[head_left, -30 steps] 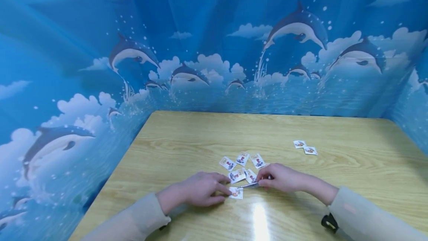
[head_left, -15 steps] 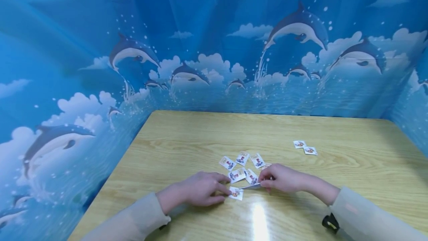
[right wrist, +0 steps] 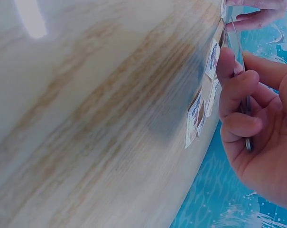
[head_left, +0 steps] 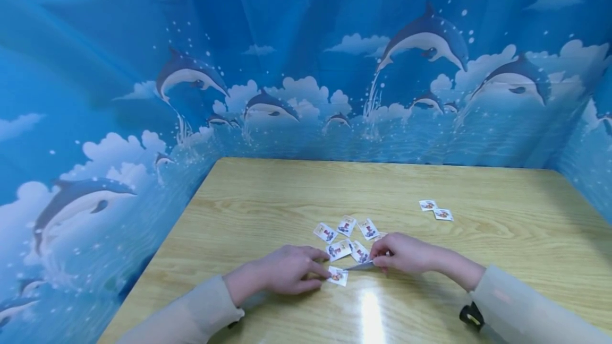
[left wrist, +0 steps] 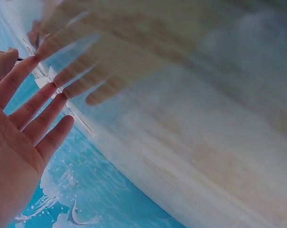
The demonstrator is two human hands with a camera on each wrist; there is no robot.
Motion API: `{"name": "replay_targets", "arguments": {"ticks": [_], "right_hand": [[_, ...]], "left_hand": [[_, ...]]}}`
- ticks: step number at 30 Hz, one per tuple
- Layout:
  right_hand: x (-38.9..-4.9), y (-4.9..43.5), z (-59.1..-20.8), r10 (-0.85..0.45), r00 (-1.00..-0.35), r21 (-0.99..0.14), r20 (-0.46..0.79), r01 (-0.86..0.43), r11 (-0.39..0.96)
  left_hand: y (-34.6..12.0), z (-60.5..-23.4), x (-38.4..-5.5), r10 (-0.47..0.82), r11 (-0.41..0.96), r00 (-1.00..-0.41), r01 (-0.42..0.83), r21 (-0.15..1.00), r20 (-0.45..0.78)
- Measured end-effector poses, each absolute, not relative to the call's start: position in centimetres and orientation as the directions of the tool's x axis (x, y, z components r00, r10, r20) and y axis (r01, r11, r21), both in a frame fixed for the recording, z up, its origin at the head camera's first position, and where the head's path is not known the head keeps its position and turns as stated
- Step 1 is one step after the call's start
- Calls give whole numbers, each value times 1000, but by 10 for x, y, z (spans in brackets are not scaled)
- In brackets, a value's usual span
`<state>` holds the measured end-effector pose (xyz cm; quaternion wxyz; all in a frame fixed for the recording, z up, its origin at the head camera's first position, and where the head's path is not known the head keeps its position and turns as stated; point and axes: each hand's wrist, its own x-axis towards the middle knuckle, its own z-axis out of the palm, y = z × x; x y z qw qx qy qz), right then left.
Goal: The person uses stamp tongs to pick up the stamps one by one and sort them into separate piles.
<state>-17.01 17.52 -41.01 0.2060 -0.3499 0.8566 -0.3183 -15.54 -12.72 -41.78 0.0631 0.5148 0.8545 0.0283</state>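
My right hand [head_left: 404, 252] grips slim silver tweezers [head_left: 359, 266]; the right wrist view shows their rounded end under the curled fingers. Their tip points left, at the upper right corner of a small white printed card [head_left: 338, 276]; whether it touches cannot be told. My left hand [head_left: 292, 269] lies low over the table with its fingers stretched out. One of its fingertips touches that card's left edge, another the left edge of a second card [head_left: 339, 250]. A third card [head_left: 360, 252] lies just beside the right fingers.
Further cards with a cartoon print, among them one card [head_left: 346, 225], lie in a loose group behind the hands. Two touching cards [head_left: 443, 215] are further back on the right. A dolphin-printed blue curtain [head_left: 306, 68] borders the wooden table [head_left: 268, 190].
My right hand has shifted slightly to the right, drawing the tweezers' tip back a little over the front card. The left hand and the cards stay where they were.
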Motion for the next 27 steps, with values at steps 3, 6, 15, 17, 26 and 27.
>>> {"name": "replay_targets", "arguments": {"ticks": [3, 6, 15, 17, 26, 27], "right_hand": [[-170, 173, -410, -726, -673, -689, -139, -461, 559], [-170, 171, -410, -721, -677, -691, -147, -451, 565], [-170, 169, -410, -718, -683, -672, -135, -469, 572], [-170, 170, -409, -718, -684, -657, -125, -485, 577], [-173, 186, -400, -706, -703, -583, -82, -541, 606], [-173, 189, -398, -706, -703, -579, -82, -543, 608]], "left_hand": [[-127, -417, -156, 882, 471, -464, 874, 117, -83], [-127, -417, -156, 880, 475, -467, 872, 120, -89], [-125, -417, -156, 883, 469, -462, 874, 130, -77], [-125, -418, -157, 884, 468, -462, 874, 135, -71], [-122, -413, -161, 872, 489, -482, 847, 207, -86], [-122, -412, -162, 872, 488, -482, 848, 208, -84]]}}
